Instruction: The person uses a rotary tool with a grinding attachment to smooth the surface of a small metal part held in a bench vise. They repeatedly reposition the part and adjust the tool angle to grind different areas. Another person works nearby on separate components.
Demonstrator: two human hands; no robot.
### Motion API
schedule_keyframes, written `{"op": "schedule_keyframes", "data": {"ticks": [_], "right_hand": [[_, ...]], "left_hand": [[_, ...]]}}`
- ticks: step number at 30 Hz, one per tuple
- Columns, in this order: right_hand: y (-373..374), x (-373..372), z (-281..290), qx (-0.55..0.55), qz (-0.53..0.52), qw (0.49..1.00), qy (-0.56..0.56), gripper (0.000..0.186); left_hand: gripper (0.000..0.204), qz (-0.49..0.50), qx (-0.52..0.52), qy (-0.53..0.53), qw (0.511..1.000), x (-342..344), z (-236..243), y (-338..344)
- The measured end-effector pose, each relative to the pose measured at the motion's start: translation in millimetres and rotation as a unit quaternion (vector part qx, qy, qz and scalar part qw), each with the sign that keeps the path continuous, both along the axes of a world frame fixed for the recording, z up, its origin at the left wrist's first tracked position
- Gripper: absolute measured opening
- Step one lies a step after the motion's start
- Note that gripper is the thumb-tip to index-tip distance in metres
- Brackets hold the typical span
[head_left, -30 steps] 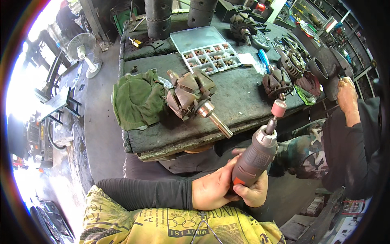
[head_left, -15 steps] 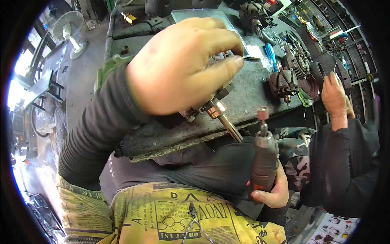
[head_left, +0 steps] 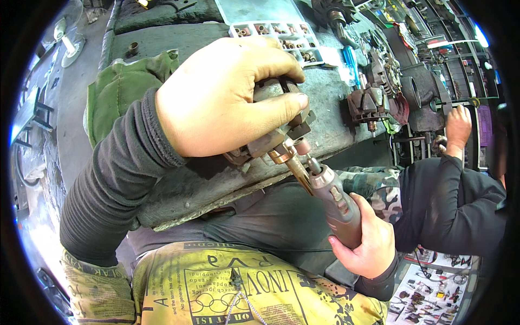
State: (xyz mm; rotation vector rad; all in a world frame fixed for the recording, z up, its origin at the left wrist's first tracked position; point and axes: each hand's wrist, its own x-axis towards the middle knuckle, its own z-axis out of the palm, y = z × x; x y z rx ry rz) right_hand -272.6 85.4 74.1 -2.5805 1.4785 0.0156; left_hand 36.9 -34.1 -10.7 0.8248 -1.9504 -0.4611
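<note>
My left hand (head_left: 233,100) is closed over the top of an alternator rotor (head_left: 271,142), which lies at the front of the workbench. The rotor's shaft, with a copper-coloured slip ring (head_left: 283,151) on it, points down toward my lap. In my right hand (head_left: 371,241) is a grey rotary tool (head_left: 340,208), gripped round its body. Its small reddish-brown drum tip (head_left: 302,145) is right beside the slip ring; whether they touch I cannot tell. Much of the rotor is hidden under my left hand.
Beyond my left hand, an open clear compartment box (head_left: 303,46) holds several small copper-coloured rings. A green cloth (head_left: 122,89) lies on the left of the bench (head_left: 203,200). Another rotor (head_left: 371,105) stands to the right, near a co-worker's hand (head_left: 459,130).
The rotary tool has moved up and left, tilting so its tip is at the slip ring. My left hand has settled onto the rotor. The head view has shifted, showing more green cloth.
</note>
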Motion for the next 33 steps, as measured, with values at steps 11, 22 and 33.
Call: {"op": "schedule_keyframes", "data": {"ticks": [11,22,33], "right_hand": [[-6,5,-1,-0.027,0.020,0.999,0.040,0.079],[-9,-2,-6,-0.033,0.030,0.999,0.000,0.073],[-16,1,0,-0.015,0.031,0.999,0.023,0.070]], "left_hand": [[0.027,0.009,0.026,0.008,1.000,-1,4,4],[0.030,0.002,0.045,0.003,0.999,2,11,6],[0.040,0.012,0.077,-0.032,0.996,4,21,7]]}}
